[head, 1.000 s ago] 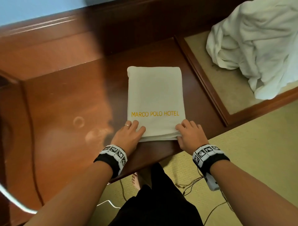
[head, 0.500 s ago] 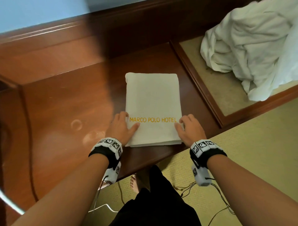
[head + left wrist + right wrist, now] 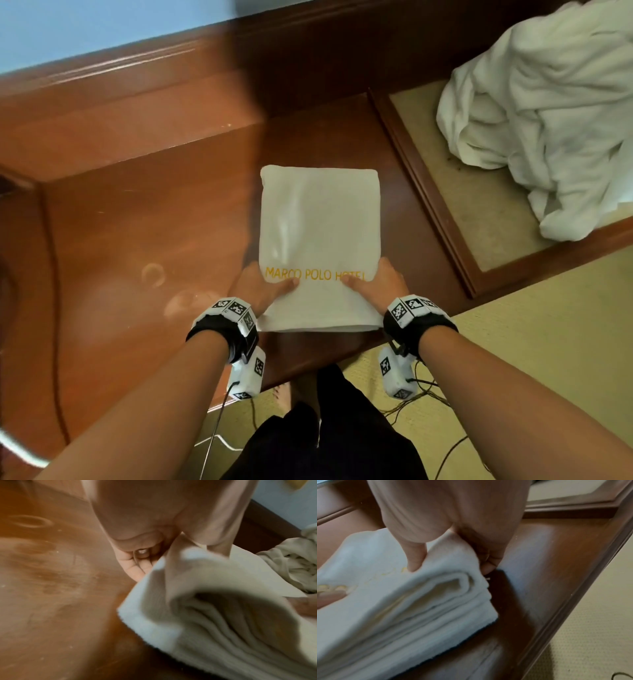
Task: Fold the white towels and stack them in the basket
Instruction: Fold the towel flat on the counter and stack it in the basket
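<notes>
A folded white towel (image 3: 318, 240) with yellow lettering lies near the front edge of the wooden table (image 3: 137, 240). My left hand (image 3: 263, 287) grips its left side, thumb on top and fingers underneath. My right hand (image 3: 376, 284) grips its right side the same way. In the left wrist view the towel's (image 3: 223, 615) near end is lifted off the wood, layers showing. The right wrist view shows my thumb pressing on the folded towel (image 3: 402, 608) while my fingers curl under its edge. No basket is in view.
A heap of unfolded white towels (image 3: 548, 120) lies on a lower framed platform (image 3: 479, 219) at the right. A raised wooden ledge (image 3: 137, 102) runs behind the table. Cables (image 3: 428, 401) lie on the beige floor by my feet.
My hands moved from the towel's near end to its two sides, and fingers slid under it. The near end has risen off the table.
</notes>
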The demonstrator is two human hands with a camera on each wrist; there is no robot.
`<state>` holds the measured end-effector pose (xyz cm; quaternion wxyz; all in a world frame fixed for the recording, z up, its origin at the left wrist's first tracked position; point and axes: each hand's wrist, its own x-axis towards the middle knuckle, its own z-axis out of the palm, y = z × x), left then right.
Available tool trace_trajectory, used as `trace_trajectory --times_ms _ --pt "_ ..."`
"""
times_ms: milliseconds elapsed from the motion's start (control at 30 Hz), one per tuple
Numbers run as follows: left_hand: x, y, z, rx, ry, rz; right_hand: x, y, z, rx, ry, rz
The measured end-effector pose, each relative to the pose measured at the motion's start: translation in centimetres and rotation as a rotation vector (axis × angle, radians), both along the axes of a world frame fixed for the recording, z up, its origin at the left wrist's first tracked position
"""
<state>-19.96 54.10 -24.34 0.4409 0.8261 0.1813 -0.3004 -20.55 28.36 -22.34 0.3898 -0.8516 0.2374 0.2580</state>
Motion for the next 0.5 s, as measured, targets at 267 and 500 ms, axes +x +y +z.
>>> trace_trajectory --times_ms 267,500 --pt "-0.3 -1.6 1.9 -0.006 -0.142 -0.031 0.5 0.2 1.2 0.096 -0.087 -0.004" --pt "1.0 -2.4 7.7 -0.056 -0.295 -0.153 -0.9 -0.4 6.4 0.083 -0.255 -0.062"
